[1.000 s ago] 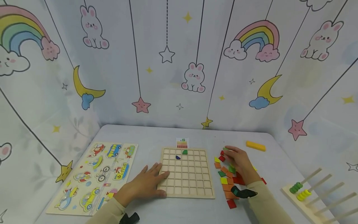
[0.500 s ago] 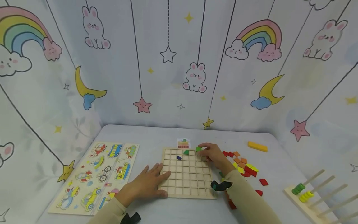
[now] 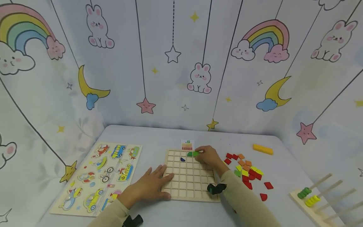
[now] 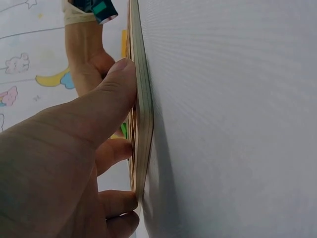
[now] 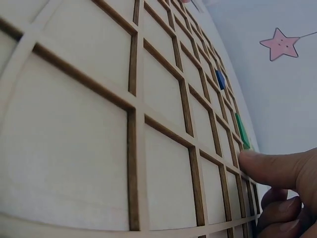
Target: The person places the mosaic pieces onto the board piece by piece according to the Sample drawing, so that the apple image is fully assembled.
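Observation:
The wooden grid board [image 3: 193, 184] lies in the middle of the table. My left hand [image 3: 151, 184] rests on its left edge with fingers spread; in the left wrist view the thumb [image 4: 116, 79] lies along the board's side. At the far row, my right hand [image 3: 209, 158] pinches a green tile [image 3: 196, 154], right beside a green piece with a curved side [image 3: 189, 154] set in a cell. One row nearer sits a dark blue piece [image 3: 182, 159]. In the right wrist view the thumb [image 5: 270, 167] is down at the grid, and its fingertips partly hide the tile.
Behind the board lies a small pattern card [image 3: 187, 145]. Loose red, orange, yellow and green tiles [image 3: 245, 171] are scattered on the right, with a yellow bar [image 3: 262, 149] beyond. A vehicle puzzle board [image 3: 85, 178] lies left. A pegged bead stand [image 3: 307, 205] stands at front right.
My right hand has carried a green tile from the loose tiles leftward to the board's far row, beside the first green piece. The left hand has stayed on the board's edge.

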Demonstrator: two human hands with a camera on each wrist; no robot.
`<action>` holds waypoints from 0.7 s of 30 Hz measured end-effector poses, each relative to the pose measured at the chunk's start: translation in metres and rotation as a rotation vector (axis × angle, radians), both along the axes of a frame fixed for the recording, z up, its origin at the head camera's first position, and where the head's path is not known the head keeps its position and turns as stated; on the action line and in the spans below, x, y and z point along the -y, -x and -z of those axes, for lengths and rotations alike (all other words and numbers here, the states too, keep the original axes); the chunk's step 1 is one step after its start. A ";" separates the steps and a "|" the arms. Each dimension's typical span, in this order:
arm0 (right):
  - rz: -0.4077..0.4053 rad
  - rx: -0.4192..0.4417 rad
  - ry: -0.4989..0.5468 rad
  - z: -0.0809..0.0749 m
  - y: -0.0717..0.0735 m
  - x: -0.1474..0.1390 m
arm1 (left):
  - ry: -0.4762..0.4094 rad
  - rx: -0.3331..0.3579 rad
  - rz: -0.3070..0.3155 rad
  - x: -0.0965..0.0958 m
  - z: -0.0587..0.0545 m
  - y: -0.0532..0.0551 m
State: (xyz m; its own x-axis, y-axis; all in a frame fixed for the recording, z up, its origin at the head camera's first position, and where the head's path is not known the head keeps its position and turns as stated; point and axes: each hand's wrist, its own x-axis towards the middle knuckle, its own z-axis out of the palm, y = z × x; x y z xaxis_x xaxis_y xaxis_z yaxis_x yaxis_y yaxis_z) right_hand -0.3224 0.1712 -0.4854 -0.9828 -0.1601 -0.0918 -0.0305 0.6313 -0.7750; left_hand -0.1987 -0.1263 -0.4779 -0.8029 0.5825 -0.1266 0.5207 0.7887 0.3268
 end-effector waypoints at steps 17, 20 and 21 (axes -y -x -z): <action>0.024 0.031 0.008 0.002 0.000 -0.004 | 0.000 -0.004 0.005 -0.001 0.001 0.001; 0.073 0.100 0.141 -0.001 -0.003 -0.017 | 0.001 0.000 -0.001 -0.001 0.000 0.000; 0.091 0.130 0.217 -0.003 -0.005 -0.025 | 0.001 0.000 -0.002 -0.001 0.000 -0.001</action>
State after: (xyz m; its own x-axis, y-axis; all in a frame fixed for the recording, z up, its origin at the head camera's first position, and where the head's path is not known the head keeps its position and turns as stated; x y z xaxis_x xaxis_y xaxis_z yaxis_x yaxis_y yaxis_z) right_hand -0.3172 0.1960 -0.4826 -0.9762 -0.1010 -0.1919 0.1280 0.4459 -0.8859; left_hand -0.1981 -0.1253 -0.4778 -0.8042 0.5807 -0.1269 0.5193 0.7902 0.3255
